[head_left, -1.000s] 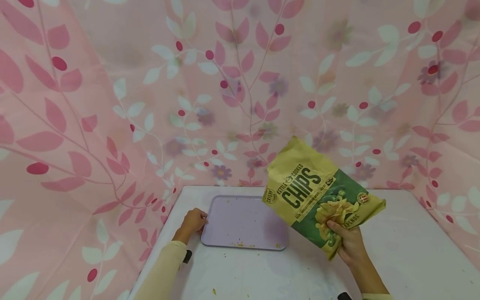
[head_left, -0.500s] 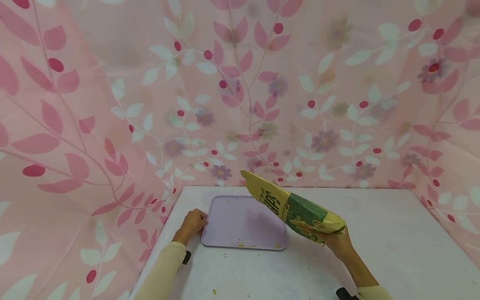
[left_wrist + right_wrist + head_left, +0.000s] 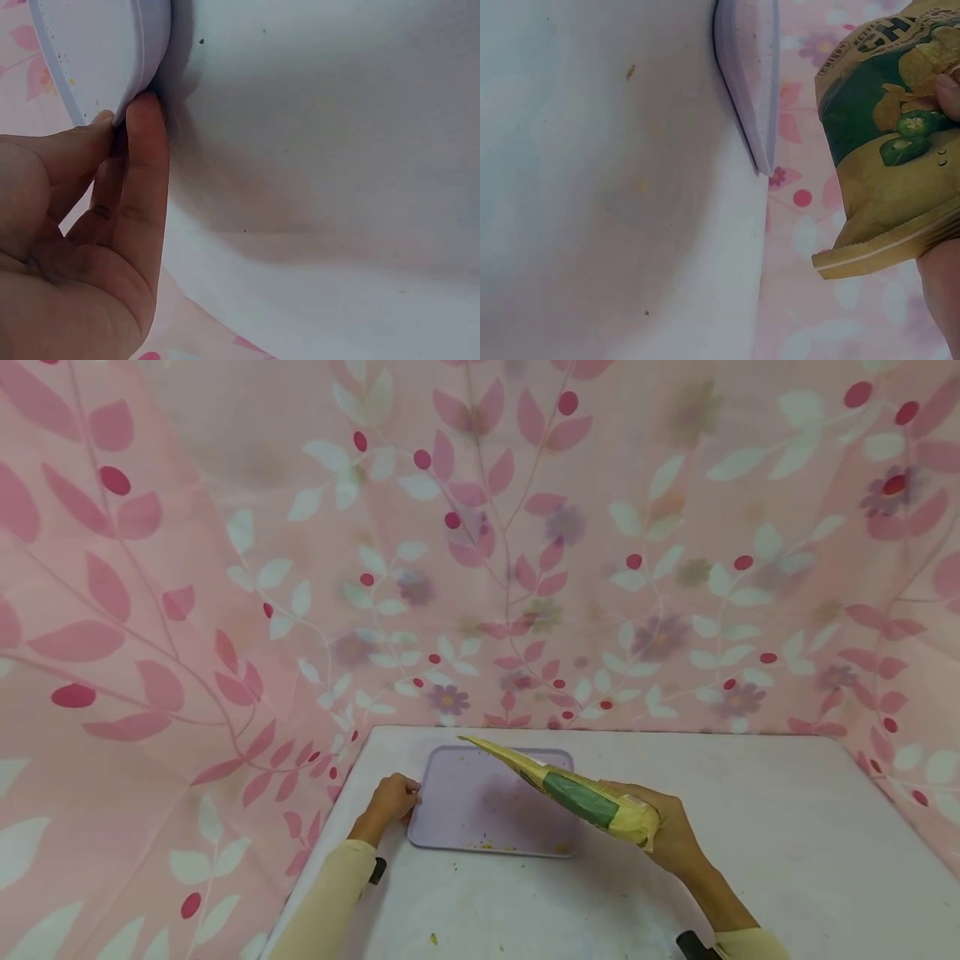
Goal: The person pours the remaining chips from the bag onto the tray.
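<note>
A shallow lilac tray [image 3: 461, 797] lies on the white table. My left hand [image 3: 393, 799] pinches its left edge; in the left wrist view the thumb is at the rim and the fingers [image 3: 142, 172] reach underneath. Above the tray's right half, a yellow and green bag of chips [image 3: 581, 797] slants with its narrow end up and to the left. The right hand [image 3: 667, 827] grips the bag's lower right end. Printed jalapeño slices and chips show on the bag's front [image 3: 885, 165] in the right wrist view, with my thumb [image 3: 949, 97] pressed on it.
Yellow crumbs [image 3: 487, 846] lie along the tray's near edge. More small bits, including a greenish flake [image 3: 432, 938], are scattered on the white tabletop [image 3: 787, 843]. A pink leaf-patterned curtain [image 3: 510, 568] hangs behind and at both sides.
The bag, first with its printed front toward me, has tipped over and down until it is nearly edge-on above the tray. My left hand keeps its place at the tray's edge.
</note>
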Action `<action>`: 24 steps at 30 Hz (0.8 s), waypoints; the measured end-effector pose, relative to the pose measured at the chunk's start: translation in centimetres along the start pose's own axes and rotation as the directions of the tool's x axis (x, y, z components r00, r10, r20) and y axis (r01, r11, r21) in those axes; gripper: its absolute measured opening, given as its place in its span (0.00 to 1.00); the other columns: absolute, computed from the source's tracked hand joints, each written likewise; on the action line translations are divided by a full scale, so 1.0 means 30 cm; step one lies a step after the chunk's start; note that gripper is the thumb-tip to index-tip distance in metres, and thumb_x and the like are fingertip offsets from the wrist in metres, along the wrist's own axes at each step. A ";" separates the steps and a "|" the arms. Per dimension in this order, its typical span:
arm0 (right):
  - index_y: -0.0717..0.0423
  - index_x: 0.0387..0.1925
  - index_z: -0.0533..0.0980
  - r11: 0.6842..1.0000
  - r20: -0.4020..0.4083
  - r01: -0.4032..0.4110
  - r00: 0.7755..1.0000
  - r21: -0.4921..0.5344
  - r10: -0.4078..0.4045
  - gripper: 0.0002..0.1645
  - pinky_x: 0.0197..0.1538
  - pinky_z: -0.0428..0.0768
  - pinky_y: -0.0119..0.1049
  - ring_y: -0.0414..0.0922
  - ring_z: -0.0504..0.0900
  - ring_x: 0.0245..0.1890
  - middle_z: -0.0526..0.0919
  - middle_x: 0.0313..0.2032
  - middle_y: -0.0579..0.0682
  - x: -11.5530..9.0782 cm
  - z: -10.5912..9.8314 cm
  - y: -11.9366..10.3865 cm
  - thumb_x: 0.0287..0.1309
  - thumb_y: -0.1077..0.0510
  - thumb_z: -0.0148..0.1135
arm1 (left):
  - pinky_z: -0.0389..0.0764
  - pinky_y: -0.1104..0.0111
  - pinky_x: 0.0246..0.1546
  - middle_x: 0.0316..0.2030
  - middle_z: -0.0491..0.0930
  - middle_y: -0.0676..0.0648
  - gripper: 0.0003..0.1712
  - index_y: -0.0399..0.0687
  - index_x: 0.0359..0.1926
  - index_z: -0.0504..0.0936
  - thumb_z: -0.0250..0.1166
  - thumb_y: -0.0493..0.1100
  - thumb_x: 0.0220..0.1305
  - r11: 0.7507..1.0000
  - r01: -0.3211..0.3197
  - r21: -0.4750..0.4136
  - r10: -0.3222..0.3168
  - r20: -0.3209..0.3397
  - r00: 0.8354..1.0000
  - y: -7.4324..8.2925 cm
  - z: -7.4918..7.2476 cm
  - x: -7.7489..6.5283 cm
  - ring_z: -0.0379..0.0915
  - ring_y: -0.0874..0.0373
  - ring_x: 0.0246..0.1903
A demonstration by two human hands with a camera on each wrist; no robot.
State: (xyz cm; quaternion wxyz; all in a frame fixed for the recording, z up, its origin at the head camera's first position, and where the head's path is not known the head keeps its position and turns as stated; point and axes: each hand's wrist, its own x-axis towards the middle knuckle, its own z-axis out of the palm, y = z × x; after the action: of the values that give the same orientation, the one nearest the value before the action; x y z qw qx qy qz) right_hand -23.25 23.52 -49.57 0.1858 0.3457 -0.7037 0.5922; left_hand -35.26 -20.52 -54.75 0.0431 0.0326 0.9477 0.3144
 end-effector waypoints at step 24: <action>0.57 0.54 0.80 0.979 0.068 -0.097 0.992 -0.177 0.111 0.34 0.49 0.79 0.27 0.37 0.82 0.47 0.84 0.48 0.44 0.041 -0.040 0.026 0.42 0.77 0.72 | 0.78 0.68 0.18 0.25 0.82 0.45 0.17 0.30 0.50 0.83 0.67 0.31 0.58 1.000 0.025 -0.010 -0.025 0.007 1.000 -0.003 -0.001 -0.001 0.76 0.58 0.14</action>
State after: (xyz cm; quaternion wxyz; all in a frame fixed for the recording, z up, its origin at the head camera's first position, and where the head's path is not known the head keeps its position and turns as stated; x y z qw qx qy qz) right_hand -24.83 24.39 -49.03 0.1565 0.3136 -0.7764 0.5237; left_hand -35.25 -20.61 -54.79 0.0506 0.0214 0.9463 0.3187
